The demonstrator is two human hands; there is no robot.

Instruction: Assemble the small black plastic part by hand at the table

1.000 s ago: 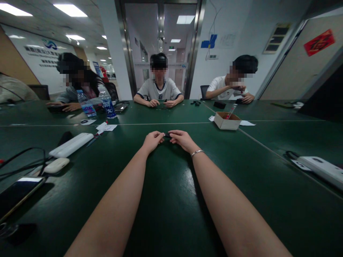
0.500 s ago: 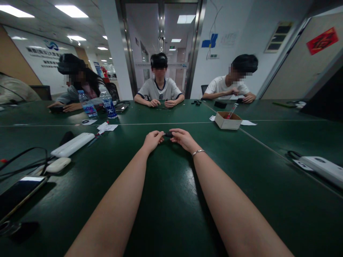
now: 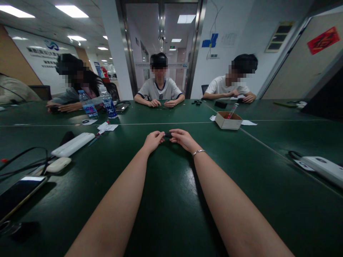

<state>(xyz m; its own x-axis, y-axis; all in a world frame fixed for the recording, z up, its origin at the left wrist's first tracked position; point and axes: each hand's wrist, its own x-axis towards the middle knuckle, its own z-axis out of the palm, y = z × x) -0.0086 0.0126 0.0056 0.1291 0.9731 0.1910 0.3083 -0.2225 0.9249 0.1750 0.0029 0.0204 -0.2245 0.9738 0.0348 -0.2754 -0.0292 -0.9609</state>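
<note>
A small black object lies between my two hands, low over the green table. Its kind is too small to make out. The fingertips of my left hand pinch its left end, where a small light or metallic tip shows. My right hand, with a silver bracelet at the wrist, has its thumb and fingers closed on the right end. My fingers cover both ends of it.
An open cardboard box holding a tube stands ahead on the right. White power banks, cables and a phone lie on the left. Two bottles stand farther off. Several people sit across the table, and a white device lies right.
My hands stay in nearly the same place; the black object between them has turned slightly and less of it shows. The person at far left has shifted their head and hands a little.
</note>
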